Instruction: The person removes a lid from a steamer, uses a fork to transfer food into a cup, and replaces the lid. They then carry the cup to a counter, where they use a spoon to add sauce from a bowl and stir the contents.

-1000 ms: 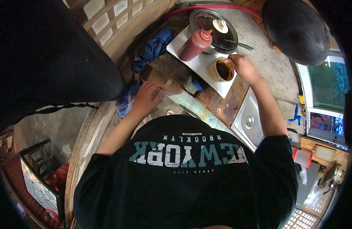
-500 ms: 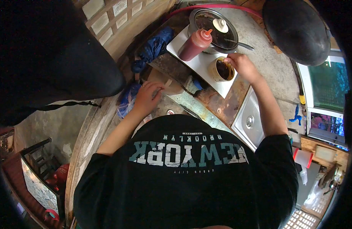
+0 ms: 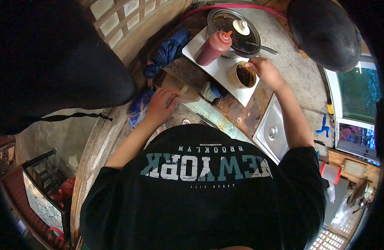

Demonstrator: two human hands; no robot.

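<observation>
My right hand (image 3: 263,71) is closed at the rim of a cream cup (image 3: 241,84), its fingertips pinching the far edge. Dark brown sauce fills part of the cup, which stands on a white board (image 3: 201,48). Whether a small utensil is also under my fingers is hidden. Beside the cup, a squeeze bottle (image 3: 211,49) of red sauce with an orange nozzle stands on the same board. Behind them sits a pot with a glass lid (image 3: 229,33) and a white knob. My left hand (image 3: 162,104) holds nothing, fingers apart, beside a brown box-like thing (image 3: 188,95).
A spoon handle (image 3: 268,49) sticks out by the pot. Near my right forearm is a steel sink (image 3: 272,130). Blue plastic bags (image 3: 170,49) lie left of the board. A large black pan (image 3: 325,35) hangs at upper right, and a dark shape (image 3: 67,71) blocks the upper left.
Almost nothing differs. My right hand stays at the cup's rim, and my left hand keeps its place with only a slight shift.
</observation>
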